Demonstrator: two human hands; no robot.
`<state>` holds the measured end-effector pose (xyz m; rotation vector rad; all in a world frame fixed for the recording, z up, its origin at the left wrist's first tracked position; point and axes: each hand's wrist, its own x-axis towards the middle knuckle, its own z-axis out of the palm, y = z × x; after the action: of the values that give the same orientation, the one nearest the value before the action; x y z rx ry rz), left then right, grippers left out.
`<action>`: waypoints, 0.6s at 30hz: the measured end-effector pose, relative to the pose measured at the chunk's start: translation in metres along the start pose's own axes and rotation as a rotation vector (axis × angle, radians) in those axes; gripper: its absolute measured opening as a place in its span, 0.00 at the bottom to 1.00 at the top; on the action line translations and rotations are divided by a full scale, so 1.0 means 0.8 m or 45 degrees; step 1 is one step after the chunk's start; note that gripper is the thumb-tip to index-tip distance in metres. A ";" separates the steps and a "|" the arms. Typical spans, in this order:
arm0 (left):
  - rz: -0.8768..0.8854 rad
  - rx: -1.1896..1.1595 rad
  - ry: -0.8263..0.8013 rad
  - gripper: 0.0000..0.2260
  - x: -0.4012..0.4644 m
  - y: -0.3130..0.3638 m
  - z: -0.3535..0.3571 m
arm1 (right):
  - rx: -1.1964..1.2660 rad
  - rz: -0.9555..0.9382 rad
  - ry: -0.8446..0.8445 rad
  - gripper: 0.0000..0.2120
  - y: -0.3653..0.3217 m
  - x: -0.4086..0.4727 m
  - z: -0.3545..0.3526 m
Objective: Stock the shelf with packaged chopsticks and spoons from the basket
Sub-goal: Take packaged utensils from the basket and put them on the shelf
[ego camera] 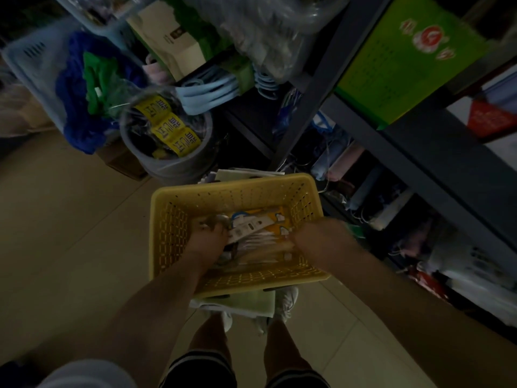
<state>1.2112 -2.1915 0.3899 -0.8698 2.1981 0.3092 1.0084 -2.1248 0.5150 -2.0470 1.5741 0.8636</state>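
Note:
A yellow perforated basket (195, 197) sits on the floor in front of my feet. Inside it lie several packs of chopsticks and spoons (260, 228), some with white and yellow card headers. Both my hands reach down into the basket. My left hand (208, 239) curls its fingers round the left end of the packs, near a metal spoon. My right hand (316, 239) grips the packs at their right end. The lower packs are partly hidden under my hands. The dark metal shelf (419, 152) stands to the right.
A grey bucket (167, 163) with yellow-labelled goods stands behind the basket. A pale blue crate (33, 60) with blue and green items sits at the left. The shelf holds a green box (405, 57), hangers and bagged goods. A beige tile floor lies on the left.

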 end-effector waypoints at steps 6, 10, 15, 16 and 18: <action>-0.047 -0.267 0.076 0.11 -0.006 -0.019 -0.024 | 0.042 0.176 -0.012 0.08 0.009 -0.023 0.002; -0.111 -0.572 0.189 0.09 -0.019 -0.031 -0.057 | 0.253 0.278 -0.047 0.08 0.010 -0.029 0.021; -0.088 -0.804 0.180 0.05 -0.050 -0.032 -0.092 | 0.445 0.309 0.039 0.11 0.017 -0.050 0.021; -0.093 -0.798 0.198 0.05 -0.057 -0.032 -0.098 | 0.466 0.318 0.078 0.12 0.018 -0.055 0.017; -0.106 -0.739 0.296 0.07 -0.072 -0.035 -0.113 | 0.543 0.347 0.139 0.12 0.022 -0.063 0.009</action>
<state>1.2085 -2.2249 0.4955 -1.3605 2.3071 0.8716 0.9815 -2.0893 0.5457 -1.6261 1.9336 0.4526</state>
